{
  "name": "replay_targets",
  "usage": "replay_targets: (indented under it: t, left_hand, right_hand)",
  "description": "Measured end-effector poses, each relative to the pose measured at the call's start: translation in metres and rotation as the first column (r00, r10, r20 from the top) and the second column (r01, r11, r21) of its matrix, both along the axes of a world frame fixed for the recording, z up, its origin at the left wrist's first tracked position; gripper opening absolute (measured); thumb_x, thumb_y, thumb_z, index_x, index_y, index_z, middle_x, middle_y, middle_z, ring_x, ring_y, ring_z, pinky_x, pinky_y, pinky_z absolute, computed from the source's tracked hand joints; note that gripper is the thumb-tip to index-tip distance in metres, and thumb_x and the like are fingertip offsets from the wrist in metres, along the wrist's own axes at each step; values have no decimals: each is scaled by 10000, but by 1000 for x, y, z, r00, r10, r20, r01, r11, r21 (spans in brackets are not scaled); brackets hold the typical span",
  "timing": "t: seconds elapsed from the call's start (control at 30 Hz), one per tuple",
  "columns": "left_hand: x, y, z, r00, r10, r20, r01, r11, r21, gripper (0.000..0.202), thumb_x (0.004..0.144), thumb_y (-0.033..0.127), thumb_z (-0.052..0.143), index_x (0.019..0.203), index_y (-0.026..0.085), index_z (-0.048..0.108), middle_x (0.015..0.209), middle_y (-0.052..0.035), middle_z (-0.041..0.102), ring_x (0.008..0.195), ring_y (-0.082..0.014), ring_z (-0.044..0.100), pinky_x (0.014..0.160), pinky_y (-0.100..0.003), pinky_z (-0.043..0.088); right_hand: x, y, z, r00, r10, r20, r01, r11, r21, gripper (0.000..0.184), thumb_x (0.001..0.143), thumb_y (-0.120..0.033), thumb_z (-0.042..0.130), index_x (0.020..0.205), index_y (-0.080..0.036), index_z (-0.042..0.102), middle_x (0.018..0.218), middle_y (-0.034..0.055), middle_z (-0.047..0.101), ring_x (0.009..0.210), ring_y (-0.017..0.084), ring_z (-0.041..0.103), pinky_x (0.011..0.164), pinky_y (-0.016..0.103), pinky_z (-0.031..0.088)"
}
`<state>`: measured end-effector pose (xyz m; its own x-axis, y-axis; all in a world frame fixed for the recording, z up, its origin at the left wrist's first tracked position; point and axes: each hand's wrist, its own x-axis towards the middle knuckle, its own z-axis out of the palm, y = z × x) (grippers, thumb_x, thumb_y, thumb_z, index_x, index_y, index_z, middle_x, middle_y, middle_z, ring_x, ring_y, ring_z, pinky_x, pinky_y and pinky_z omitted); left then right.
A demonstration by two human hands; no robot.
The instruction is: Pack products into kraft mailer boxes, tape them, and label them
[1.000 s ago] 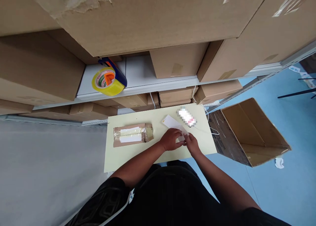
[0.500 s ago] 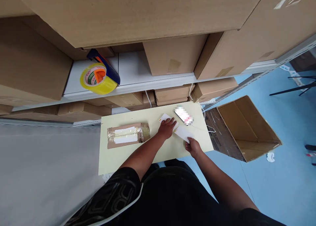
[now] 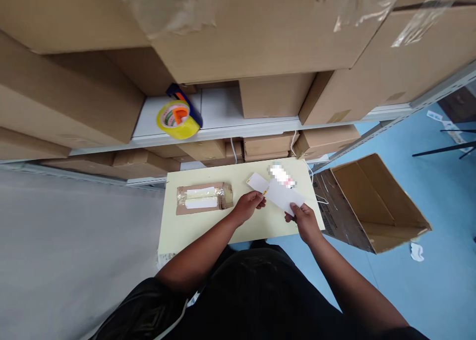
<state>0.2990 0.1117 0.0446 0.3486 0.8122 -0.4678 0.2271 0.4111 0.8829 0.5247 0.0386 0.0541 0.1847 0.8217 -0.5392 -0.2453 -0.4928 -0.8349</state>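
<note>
Held sheet [image 3: 285, 196]: between both hands, over table [image 3: 201, 228]
Right hand [image 3: 305, 221]: pinching lower right corner
Left hand [image 3: 248, 206]: curled at yellow-marked left corner; cannot tell whether pinching
Second sheet [image 3: 257, 181]: just beyond left hand, partly behind held sheet

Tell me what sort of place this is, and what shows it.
Probably a storeroom or packing area: cardboard boxes crowd the shelving, a tape dispenser with yellow tape sits on one shelf, and a big open carton stands beside the table.
</note>
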Motion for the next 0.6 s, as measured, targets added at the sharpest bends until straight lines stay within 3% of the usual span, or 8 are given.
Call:
replay_targets:
  t: [0.07,0.17,0.3,0.43,0.6]
  left_hand:
    - [-20,-12,31,973,149,179,-141,988,-57,402,902,556,603,931,162,673,921,-99,752,812,-205,712,799,-360,564]
    - [-55,-30,79,897,308,317,-300,951,-77,362,824,506,735,878,152,680,843,-83,744,735,-189,693,767,-355,548]
    - [-105,-58,128,840,357,408,-347,932,-102,339,778,450,804,842,137,691,770,-73,736,679,-186,682,727,-348,530]
    - [-153,-94,153,826,353,439,-346,933,-99,328,750,416,838,807,130,688,723,-61,724,640,-182,672,718,-354,525]
    - [-210,-127,168,800,356,483,-380,924,-53,327,792,443,773,764,128,691,671,-37,676,613,-163,643,678,-324,505]
  right_hand:
    - [-17,9,22,995,30,-100,-27,999,32,408,803,-543,745,932,-167,654,672,9,656,548,159,606,583,318,522]
    - [-47,11,51,974,101,-201,-89,994,68,381,799,-501,770,926,-164,647,652,4,649,515,147,584,536,302,498]
    - [-92,1,84,945,201,-258,-182,979,96,365,783,-475,812,880,-165,645,610,1,641,478,137,554,489,283,459]
    - [-139,-17,108,928,280,-246,-258,959,120,358,778,-469,820,861,-164,653,560,-2,623,443,129,520,451,267,423]
    - [-195,-43,131,906,375,-196,-346,924,164,346,797,-465,805,866,-154,669,495,-13,590,408,116,491,446,252,397]
